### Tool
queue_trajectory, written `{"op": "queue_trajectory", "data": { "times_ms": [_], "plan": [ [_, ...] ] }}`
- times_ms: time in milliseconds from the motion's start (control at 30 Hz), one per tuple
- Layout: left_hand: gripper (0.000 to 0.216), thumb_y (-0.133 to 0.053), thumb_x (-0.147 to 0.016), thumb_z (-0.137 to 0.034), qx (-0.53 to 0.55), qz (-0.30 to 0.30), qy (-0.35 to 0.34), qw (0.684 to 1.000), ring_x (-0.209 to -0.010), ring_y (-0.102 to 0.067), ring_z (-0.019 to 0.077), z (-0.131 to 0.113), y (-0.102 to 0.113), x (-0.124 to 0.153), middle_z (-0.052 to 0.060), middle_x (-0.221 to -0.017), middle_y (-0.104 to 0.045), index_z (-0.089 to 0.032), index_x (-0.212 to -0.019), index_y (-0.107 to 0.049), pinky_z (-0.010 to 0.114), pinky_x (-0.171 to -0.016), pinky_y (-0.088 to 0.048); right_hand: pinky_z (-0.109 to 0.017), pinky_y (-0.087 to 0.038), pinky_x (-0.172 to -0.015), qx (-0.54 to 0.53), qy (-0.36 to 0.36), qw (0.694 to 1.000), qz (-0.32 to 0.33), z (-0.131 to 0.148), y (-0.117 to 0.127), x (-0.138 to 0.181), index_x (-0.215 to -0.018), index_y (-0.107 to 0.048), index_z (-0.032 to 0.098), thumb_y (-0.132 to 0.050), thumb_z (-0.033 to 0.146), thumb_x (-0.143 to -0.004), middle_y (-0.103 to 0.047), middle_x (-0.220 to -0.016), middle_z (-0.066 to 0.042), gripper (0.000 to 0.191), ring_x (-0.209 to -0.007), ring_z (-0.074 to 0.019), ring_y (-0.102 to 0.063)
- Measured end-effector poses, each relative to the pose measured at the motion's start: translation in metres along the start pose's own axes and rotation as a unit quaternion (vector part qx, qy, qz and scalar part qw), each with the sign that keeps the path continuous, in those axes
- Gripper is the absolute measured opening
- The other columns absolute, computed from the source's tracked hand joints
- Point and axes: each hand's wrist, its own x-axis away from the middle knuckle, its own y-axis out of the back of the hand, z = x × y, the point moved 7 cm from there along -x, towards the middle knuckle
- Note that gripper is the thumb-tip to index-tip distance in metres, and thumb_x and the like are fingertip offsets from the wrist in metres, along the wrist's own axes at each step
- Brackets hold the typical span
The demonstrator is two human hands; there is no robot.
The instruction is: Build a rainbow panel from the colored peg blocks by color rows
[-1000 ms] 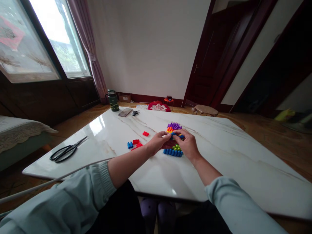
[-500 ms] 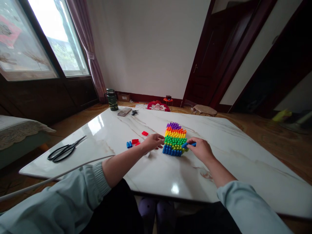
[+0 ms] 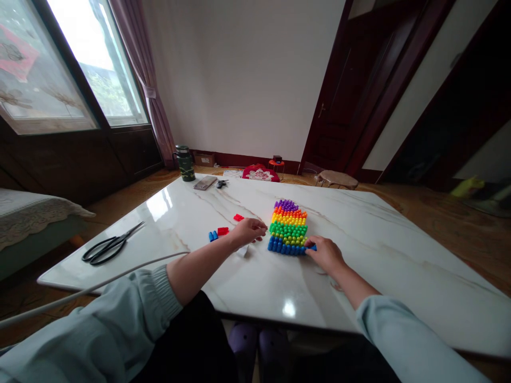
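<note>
While my right hand (image 3: 328, 255) pinches blue piece (image 3: 313, 248) at right end of blue row (image 3: 283, 247), left hand (image 3: 246, 232) sits half-open, empty, near green row (image 3: 288, 230).

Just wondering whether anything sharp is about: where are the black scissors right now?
In the head view, the black scissors lie on the left part of the white table, to the left of the loose blue pieces.

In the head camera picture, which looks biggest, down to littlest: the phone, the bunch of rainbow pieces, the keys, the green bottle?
1. Rainbow pieces, all together
2. Green bottle
3. Phone
4. Keys

The pieces are nearest the camera, which makes them look bigger.
</note>
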Motion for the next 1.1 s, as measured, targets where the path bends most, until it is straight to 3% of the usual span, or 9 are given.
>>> {"op": "queue_trajectory", "data": {
  "times_ms": [167, 300, 400, 500, 633, 767, 967, 1100],
  "plan": [
    [0.024, -0.061, -0.08, -0.026, -0.067, -0.036, -0.013, 0.997, -0.075, -0.07, 0.0149, -0.007, 0.02, -0.002, 0.006, -0.088, -0.074, -0.015, -0.1, -0.071, 0.023, -0.064, -0.052, -0.025, -0.044, -0.072, -0.003, 0.006, 1.0, -0.001, 0.001, 0.003, -0.001, -0.085, -0.071, 0.023, -0.067, 0.019, -0.074, -0.073, -0.094, -0.001, 0.012, -0.088, -0.0184, -0.066],
    [0.029, -0.057, -0.083, -0.022, -0.172, -0.139, -0.009, 0.975, -0.086, -0.069, 0.0162, -0.007, 0.075, 0.0, 0.007, -0.096, -0.073, -0.018, -0.109, -0.068, 0.027, -0.077, -0.052, -0.027, -0.046, -0.073, -0.021, 0.009, 0.999, -0.045, 0.008, 0.023, -0.004, -0.081, -0.07, 0.023, -0.067, 0.023, -0.074, -0.073, -0.09, -0.002, 0.007, -0.084, -0.019, -0.067],
    [0.032, -0.056, -0.081, -0.018, -0.267, -0.199, 0.029, 0.943, -0.102, -0.064, 0.0207, 0.007, 0.116, 0.011, 0.008, -0.11, -0.07, -0.02, -0.11, -0.068, 0.031, -0.088, -0.049, -0.027, -0.046, -0.074, -0.064, 0.049, 0.994, -0.071, 0.035, 0.035, -0.008, -0.081, -0.07, 0.022, -0.067, 0.025, -0.075, -0.073, -0.089, -0.002, 0.006, -0.082, -0.018, -0.066],
    [0.035, -0.065, -0.073, -0.014, -0.342, -0.184, 0.085, 0.918, -0.103, -0.063, 0.0233, 0.034, 0.137, 0.022, 0.007, -0.105, -0.071, -0.021, -0.107, -0.069, 0.032, -0.086, -0.05, -0.027, -0.046, -0.077, -0.1, 0.107, 0.988, -0.052, 0.077, 0.036, -0.01, -0.079, -0.07, 0.021, -0.068, 0.022, -0.075, -0.073, -0.089, -0.002, 0.004, -0.084, -0.0179, -0.066],
    [0.042, -0.074, -0.072, -0.023, -0.4, -0.135, 0.125, 0.898, -0.104, -0.063, 0.0235, 0.069, 0.137, 0.027, 0.006, -0.107, -0.069, -0.019, -0.113, -0.066, 0.033, -0.089, -0.051, -0.026, -0.045, -0.079, -0.128, 0.166, 0.977, -0.033, 0.127, 0.033, -0.01, -0.077, -0.07, 0.02, -0.068, 0.02, -0.076, -0.072, -0.087, -0.003, 0.002, -0.085, -0.0173, -0.065],
    [0.037, -0.06, -0.09, -0.037, -0.426, -0.1, 0.136, 0.889, -0.106, -0.06, 0.0217, 0.092, 0.129, 0.021, 0.009, -0.123, -0.06, -0.017, -0.122, -0.057, 0.044, -0.09, -0.053, -0.026, -0.045, -0.078, -0.143, 0.186, 0.972, -0.023, 0.153, 0.028, -0.012, -0.077, -0.07, 0.02, -0.069, 0.019, -0.076, -0.072, -0.086, -0.003, 0.002, -0.082, -0.0169, -0.065],
    [0.037, -0.058, -0.091, -0.038, -0.42, -0.098, 0.139, 0.891, -0.105, -0.06, 0.0214, 0.1, 0.126, 0.014, 0.009, -0.124, -0.059, -0.018, -0.123, -0.056, 0.043, -0.088, -0.053, -0.027, -0.047, -0.078, -0.17, 0.195, 0.966, -0.026, 0.155, 0.024, -0.015, -0.075, -0.069, 0.019, -0.069, 0.018, -0.075, -0.072, -0.082, -0.004, 0.001, -0.08, -0.0176, -0.066],
    [0.037, -0.058, -0.092, -0.038, -0.383, -0.12, 0.148, 0.904, -0.106, -0.06, 0.0215, 0.094, 0.131, 0.017, 0.008, -0.124, -0.058, -0.018, -0.123, -0.056, 0.043, -0.088, -0.053, -0.026, -0.049, -0.077, -0.192, 0.15, 0.969, -0.028, 0.14, 0.023, -0.02, -0.077, -0.07, 0.018, -0.059, 0.012, -0.078, -0.072, -0.082, -0.005, 0.012, -0.075, -0.0164, -0.067]
  ]
}}
